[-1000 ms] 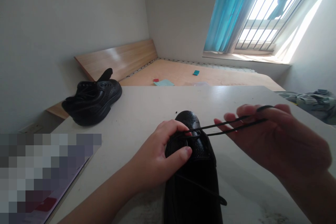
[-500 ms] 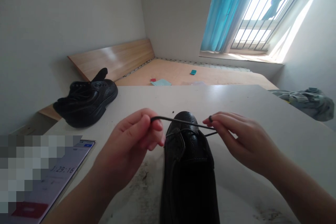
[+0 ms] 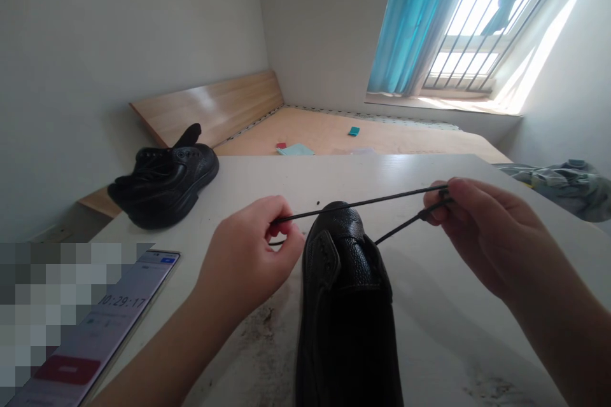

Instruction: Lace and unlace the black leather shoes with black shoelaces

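Observation:
A black leather shoe [image 3: 347, 261] stands on the white table with its toe pointing away and its dark opening toward me. Stretched above the toe is a black shoelace [image 3: 363, 203], running between both hands. My left hand [image 3: 258, 248], left of the toe, has its fingers closed around one part of the lace. To the right and slightly higher, my right hand [image 3: 482, 222] pinches the lace, and a second strand slants down from it to the right side of the shoe. Eyelets show on the shoe's left flap.
Another black shoe [image 3: 167, 184] stands at the table's back left. A phone [image 3: 114, 324] showing a timer lies at the front left. Beyond the white table [image 3: 410, 172] are a bed board [image 3: 324, 130] and grey-green cloth [image 3: 568, 187].
My right hand has moved right and up, drawing the lace out longer. My left hand has turned, its fingers curled around the lace. The view has shifted slightly.

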